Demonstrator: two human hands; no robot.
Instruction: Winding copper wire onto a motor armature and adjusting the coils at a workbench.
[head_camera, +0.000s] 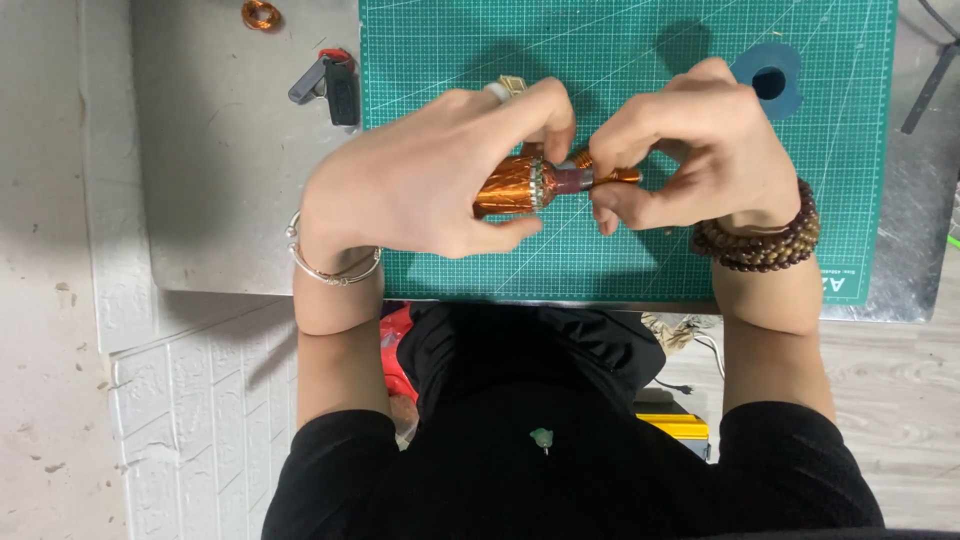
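A person in black sleeves works over a green cutting mat (700, 250) with a white grid, which lies on a grey metal table top (220, 200). Both hands meet near the middle of the mat and share one object: a copper-wound motor armature (520, 182), a stubby cylinder lying on its side with its axis running left to right, lifted a little above the mat.

The armature's body is wrapped in glossy orange-brown copper wire whose strands bulge toward the left end. To the right of the windings sits a narrow pale ring with small teeth, then a darker purplish-grey collar, and past that a short copper-coloured shaft end that pokes to the right.

The left hand (430, 175), wearing a thin silver bangle at the wrist and a ring on one finger, is curled around the wound body, thumb beneath and fingers arched over the top, so it grips the armature closely. The right hand (690, 150), with dark wooden bead bracelets at the wrist, is pinched shut on the collar and shaft end, thumb below and forefinger above.

On the far right part of the mat lies a dark blue ring-shaped piece (770, 78) with a round hole. Left of the mat, on the metal, rest a small black and grey tool with a red tip (330, 82) and, farther away, a small coil of copper wire (260, 14).
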